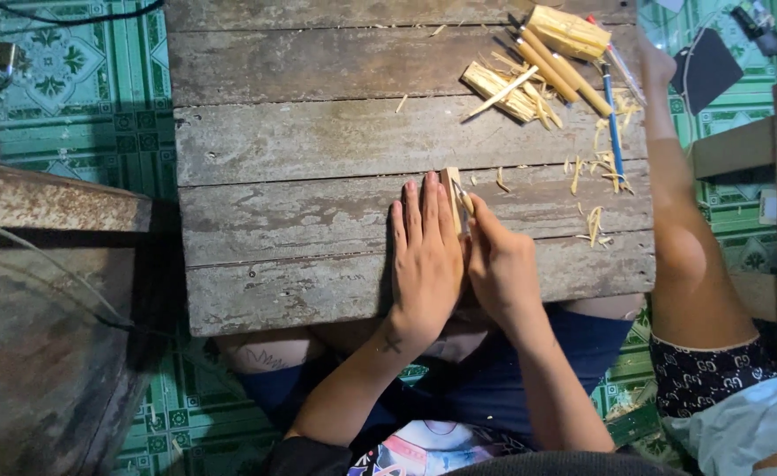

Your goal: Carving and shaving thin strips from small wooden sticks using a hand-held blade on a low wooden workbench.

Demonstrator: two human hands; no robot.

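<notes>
My left hand (424,251) lies flat, fingers together and stretched out, on a weathered plank table (318,141), pressing against the side of a small pale wooden stick (451,196). My right hand (501,264) sits right beside it, closed around a small carving tool (465,201) whose tip rests on the stick. Both hands are near the table's front edge, right of centre.
Carving tools with wooden handles (558,69), a blue pen-like tool (613,123), split pale wood pieces (499,88) and shavings (595,220) lie at the table's far right. Another person's leg (684,238) is at the right. A rusty metal surface (45,291) stands left on the green tiled floor (80,97).
</notes>
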